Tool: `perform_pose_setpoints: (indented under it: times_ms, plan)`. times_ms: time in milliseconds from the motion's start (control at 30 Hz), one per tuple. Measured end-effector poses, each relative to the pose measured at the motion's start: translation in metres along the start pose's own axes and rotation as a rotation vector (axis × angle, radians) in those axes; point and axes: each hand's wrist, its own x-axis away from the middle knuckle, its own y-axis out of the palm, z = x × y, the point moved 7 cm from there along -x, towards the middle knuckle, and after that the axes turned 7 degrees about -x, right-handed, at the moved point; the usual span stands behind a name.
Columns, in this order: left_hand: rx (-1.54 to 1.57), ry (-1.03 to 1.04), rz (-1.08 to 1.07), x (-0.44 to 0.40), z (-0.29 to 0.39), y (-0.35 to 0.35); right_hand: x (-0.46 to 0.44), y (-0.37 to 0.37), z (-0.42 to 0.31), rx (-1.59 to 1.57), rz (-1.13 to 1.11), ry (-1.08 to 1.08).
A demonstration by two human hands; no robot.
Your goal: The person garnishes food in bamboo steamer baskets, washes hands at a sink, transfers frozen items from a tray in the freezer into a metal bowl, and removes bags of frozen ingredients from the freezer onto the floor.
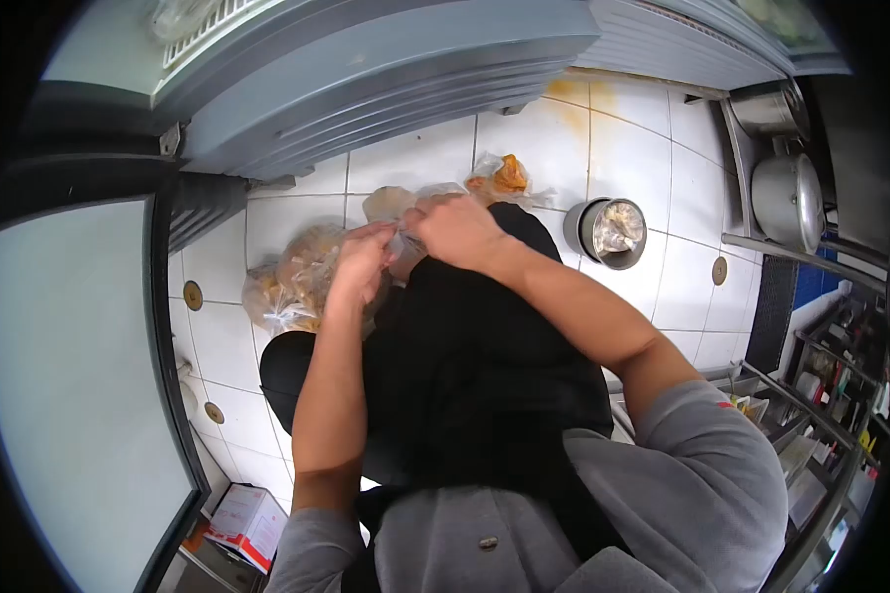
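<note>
Both my hands are close together over the floor, pinching the gathered top of a clear plastic bag (405, 254). My left hand (364, 259) is closed on the bag's left side. My right hand (455, 229) is closed on its right side, knuckles up. The bag's contents are mostly hidden by my hands and knee. To the left lie several filled clear bags (307, 269) with brownish food in them. Beyond my right hand sits a bag with orange food (507, 176). A pale round item in plastic (389, 203) lies just past my fingers.
A metal pot (629, 259) holding a bagged item stands on the tiled floor (653, 296) to the right. The grey refrigerator base (386, 89) spans the front; its glass door (79, 395) is open at left. Pots (786, 203) sit on a right-hand shelf. A white-red box (247, 524) is at lower left.
</note>
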Motion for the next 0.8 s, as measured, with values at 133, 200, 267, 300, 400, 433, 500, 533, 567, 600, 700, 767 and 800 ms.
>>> perform_pose_setpoints:
  times_ms: [133,200,267,300,400,433,500,533,567,600,700,767,800]
  plan:
    - [-0.651,0.305,0.258,-0.025,-0.014,-0.021,-0.003,0.014,0.074,0.145,-0.269,0.23]
    - [-0.925,0.262,0.317,-0.048,-0.049,-0.025,-0.002,0.036,0.128,0.178,-0.365,0.345]
    - [-1.245,0.166,0.371,-0.074,-0.07,-0.032,-0.02,0.066,0.142,0.182,-0.375,0.406]
    - [-1.239,0.169,0.372,-0.067,-0.057,-0.022,-0.023,0.079,0.15,0.179,-0.397,0.473]
    - [-1.369,0.331,0.393,-0.03,-0.022,0.024,-0.004,0.084,0.136,0.165,-0.439,0.505]
    - [-1.391,0.353,0.38,-0.042,-0.032,0.032,-0.005,0.088,0.135,0.19,-0.465,0.467]
    - [-1.341,0.333,0.381,-0.056,-0.048,0.045,0.0,0.106,0.122,0.245,-0.501,0.35]
    - [-1.272,0.321,0.402,-0.064,-0.048,0.044,0.001,0.088,0.1,0.278,-0.504,0.309]
    - [-1.257,0.384,0.347,-0.081,-0.057,0.043,-0.001,0.077,0.09,0.288,-0.535,0.301]
    - [-1.217,0.398,0.287,-0.103,-0.07,0.039,-0.003,0.064,0.081,0.233,-0.483,0.313]
    - [-0.908,0.523,0.21,-0.092,-0.058,0.028,-0.007,0.056,0.072,0.129,-0.186,0.27]
    - [-0.901,0.531,-0.025,-0.083,-0.046,0.028,0.005,0.1,0.069,-0.274,-0.112,0.064]
    - [-0.9,0.429,-0.058,-0.045,-0.007,0.034,0.007,0.077,0.055,-0.264,-0.25,0.174]
